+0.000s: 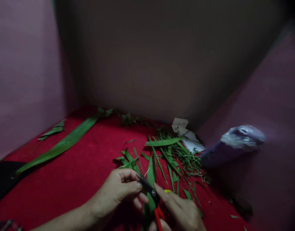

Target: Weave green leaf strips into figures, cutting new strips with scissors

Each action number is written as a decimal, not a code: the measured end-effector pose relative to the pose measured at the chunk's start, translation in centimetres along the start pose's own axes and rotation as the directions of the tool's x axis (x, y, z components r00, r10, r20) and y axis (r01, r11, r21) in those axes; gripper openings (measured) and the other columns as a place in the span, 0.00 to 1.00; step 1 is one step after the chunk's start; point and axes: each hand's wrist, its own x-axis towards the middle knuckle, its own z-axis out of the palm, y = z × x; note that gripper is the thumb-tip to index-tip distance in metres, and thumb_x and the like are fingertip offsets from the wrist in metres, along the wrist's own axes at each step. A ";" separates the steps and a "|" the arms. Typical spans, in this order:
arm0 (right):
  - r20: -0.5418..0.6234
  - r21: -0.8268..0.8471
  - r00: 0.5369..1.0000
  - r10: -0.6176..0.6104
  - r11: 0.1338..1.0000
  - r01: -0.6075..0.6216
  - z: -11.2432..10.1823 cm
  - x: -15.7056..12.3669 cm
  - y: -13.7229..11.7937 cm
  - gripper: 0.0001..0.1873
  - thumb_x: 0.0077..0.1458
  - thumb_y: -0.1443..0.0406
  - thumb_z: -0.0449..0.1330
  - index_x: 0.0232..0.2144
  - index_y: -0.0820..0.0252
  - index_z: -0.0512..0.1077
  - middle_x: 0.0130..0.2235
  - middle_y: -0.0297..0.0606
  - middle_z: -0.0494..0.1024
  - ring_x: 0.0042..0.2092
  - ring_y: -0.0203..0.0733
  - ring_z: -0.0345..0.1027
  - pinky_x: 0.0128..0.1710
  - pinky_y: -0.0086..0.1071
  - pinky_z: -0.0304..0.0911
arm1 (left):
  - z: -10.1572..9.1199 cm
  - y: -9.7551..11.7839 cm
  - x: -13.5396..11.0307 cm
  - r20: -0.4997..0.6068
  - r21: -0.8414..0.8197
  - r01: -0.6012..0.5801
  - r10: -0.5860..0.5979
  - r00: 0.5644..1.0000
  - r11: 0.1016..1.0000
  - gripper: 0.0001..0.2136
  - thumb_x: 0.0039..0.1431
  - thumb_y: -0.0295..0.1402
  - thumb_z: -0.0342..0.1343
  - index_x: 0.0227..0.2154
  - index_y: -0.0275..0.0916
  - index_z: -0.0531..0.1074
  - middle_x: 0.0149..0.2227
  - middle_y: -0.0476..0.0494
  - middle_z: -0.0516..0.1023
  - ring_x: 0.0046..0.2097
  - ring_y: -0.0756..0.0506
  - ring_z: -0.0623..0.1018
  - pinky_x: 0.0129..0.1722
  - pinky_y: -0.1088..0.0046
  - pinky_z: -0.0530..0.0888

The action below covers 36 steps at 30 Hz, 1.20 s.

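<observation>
My right hand (180, 210) grips a pair of scissors (152, 192) with dark blades and red handles. The blades point up and left, their tip beside my left fingers. With thumb and forefinger pinched, my left hand (120, 189) holds a green leaf piece (129, 162) whose folded, pointed strips stick out beyond the fingers. Exactly where the fingers meet it is partly hidden. A long green leaf (151, 171) lies behind and below the blades. Something yellow (167, 191) shows by my right hand.
Cut strips and thin stems (186, 160) are heaped on the red cloth (89, 160). One long, broad leaf (63, 144) lies left, over a black flat object (7, 179). White paper tags (189, 138) and a purple plastic-wrapped roll (234, 142) stand right. Walls enclose the back and sides.
</observation>
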 end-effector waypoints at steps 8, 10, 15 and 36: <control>0.028 -0.044 1.000 -0.011 0.999 0.012 -0.3 0.1 -0.3 0.26 0.59 0.58 0.49 0.53 0.71 0.63 0.23 0.40 0.72 0.20 0.37 0.66 0.15 0.25 0.58 | 0.0 -0.1 0.0 -0.006 0.000 0.005 -0.005 1.000 1.000 0.09 0.48 0.33 0.60 0.26 0.31 0.69 0.24 0.38 0.79 0.21 0.50 0.75 0.24 0.77 0.70; 0.020 -0.074 1.000 -0.019 0.997 0.021 -0.4 0.3 -0.4 0.25 0.59 0.59 0.50 0.53 0.71 0.63 0.23 0.40 0.72 0.20 0.36 0.66 0.15 0.24 0.58 | 0.0 -0.1 0.0 -0.001 0.001 0.000 0.000 1.000 1.000 0.09 0.48 0.33 0.60 0.26 0.31 0.70 0.24 0.38 0.79 0.21 0.50 0.75 0.24 0.76 0.70; -0.033 -0.127 0.999 -0.033 0.992 0.028 -0.2 0.5 -0.6 0.24 0.58 0.60 0.51 0.52 0.71 0.65 0.21 0.39 0.73 0.19 0.37 0.67 0.14 0.25 0.59 | 0.1 0.0 -0.2 -0.017 -0.019 0.009 -0.009 1.000 1.000 0.09 0.48 0.33 0.61 0.26 0.31 0.70 0.23 0.39 0.79 0.21 0.50 0.75 0.23 0.77 0.70; 0.110 0.234 0.978 0.176 0.952 -0.197 -0.5 0.9 -0.7 0.28 0.49 0.47 0.56 0.47 0.58 0.64 0.34 0.38 0.77 0.26 0.39 0.72 0.23 0.26 0.67 | 0.5 0.4 -0.4 -0.042 -0.022 0.036 -0.037 0.998 0.999 0.08 0.49 0.32 0.60 0.24 0.33 0.68 0.22 0.39 0.78 0.21 0.50 0.74 0.23 0.77 0.68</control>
